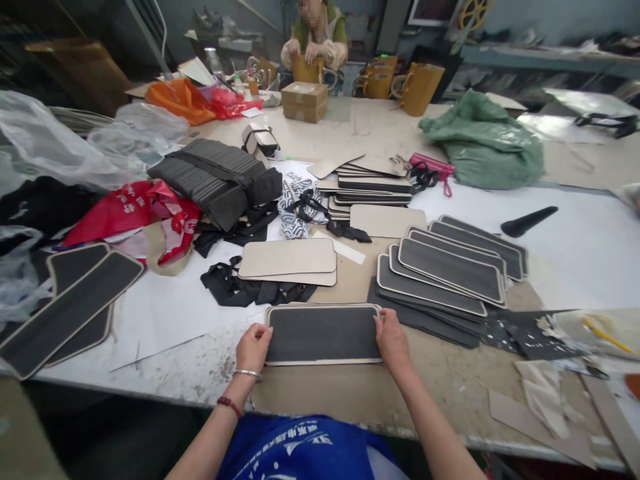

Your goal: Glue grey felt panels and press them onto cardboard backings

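A dark grey rectangular panel (323,335) with a pale border lies flat in front of me, on top of similar panels whose edges show behind it. At its left end, my left hand (253,347) pinches the edge. My right hand (393,337) has closed on the panel's right end near the far corner. Just beyond, two plain beige panels (287,259) rest on a tangle of black fabric strips (235,283). To the right, several more grey panels (445,270) with pale borders are fanned out, with dark sheets (425,317) partly under them.
Dark panels (75,307) lie at the left edge beside a red bag (135,217) and a tied grey bundle (220,180). Beige panels (373,190) are stacked farther back. A green bag (485,143) and a black tapered tool (529,221) sit right. A person (315,40) works across the table.
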The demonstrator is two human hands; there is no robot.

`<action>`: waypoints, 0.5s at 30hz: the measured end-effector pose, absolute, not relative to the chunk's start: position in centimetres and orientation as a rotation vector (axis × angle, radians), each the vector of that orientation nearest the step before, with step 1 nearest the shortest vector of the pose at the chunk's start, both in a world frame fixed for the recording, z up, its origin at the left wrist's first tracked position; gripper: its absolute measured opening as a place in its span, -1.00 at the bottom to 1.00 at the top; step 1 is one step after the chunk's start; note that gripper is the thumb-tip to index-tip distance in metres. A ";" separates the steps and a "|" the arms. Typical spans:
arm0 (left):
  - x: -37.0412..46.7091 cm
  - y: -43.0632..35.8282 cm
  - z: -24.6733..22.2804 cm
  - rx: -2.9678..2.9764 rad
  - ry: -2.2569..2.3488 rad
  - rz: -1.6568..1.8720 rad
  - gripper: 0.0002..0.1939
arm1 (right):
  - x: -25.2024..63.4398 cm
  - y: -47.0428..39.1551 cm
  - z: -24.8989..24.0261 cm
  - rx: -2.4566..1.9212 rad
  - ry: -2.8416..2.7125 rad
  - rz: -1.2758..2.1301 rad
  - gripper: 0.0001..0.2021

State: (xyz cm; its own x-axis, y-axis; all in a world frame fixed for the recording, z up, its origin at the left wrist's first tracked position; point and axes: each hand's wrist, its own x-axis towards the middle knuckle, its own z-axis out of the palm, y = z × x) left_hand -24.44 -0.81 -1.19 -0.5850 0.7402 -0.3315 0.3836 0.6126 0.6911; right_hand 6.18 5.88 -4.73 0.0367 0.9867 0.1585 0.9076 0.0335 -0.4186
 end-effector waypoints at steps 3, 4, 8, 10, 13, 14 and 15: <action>-24.5 -0.9 -1.3 0.904 2.214 0.780 -0.82 | 6.1 5.9 -4.9 -1.898 -1.909 0.247 -0.82; -24.5 -0.9 -1.3 0.908 2.213 0.783 -0.82 | 6.1 5.9 -4.9 -1.893 -1.910 0.246 -0.82; -24.6 -0.9 -1.3 0.904 2.229 0.768 -0.82 | 6.2 5.9 -5.1 -1.875 -1.916 0.258 -0.83; -24.6 -0.9 -1.4 0.905 2.226 0.760 -0.83 | 6.3 5.8 -5.2 -1.868 -1.919 0.273 -0.83; -24.6 -0.9 -1.5 0.906 2.226 0.743 -0.83 | 6.4 5.7 -5.5 -1.856 -1.927 0.299 -0.82; -24.6 -0.9 -1.6 0.906 2.230 0.737 -0.84 | 6.4 5.7 -5.6 -1.849 -1.931 0.306 -0.82; -24.6 -0.9 -1.6 0.905 2.235 0.733 -0.84 | 6.5 5.7 -5.7 -1.841 -1.935 0.309 -0.82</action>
State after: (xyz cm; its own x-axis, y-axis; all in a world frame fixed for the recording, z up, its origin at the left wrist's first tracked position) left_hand -24.63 -0.87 -1.62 -0.5792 0.7467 -0.3271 0.4080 0.6128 0.6767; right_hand 6.47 5.67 -5.70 -0.0086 0.9862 0.1652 0.8856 0.0843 -0.4567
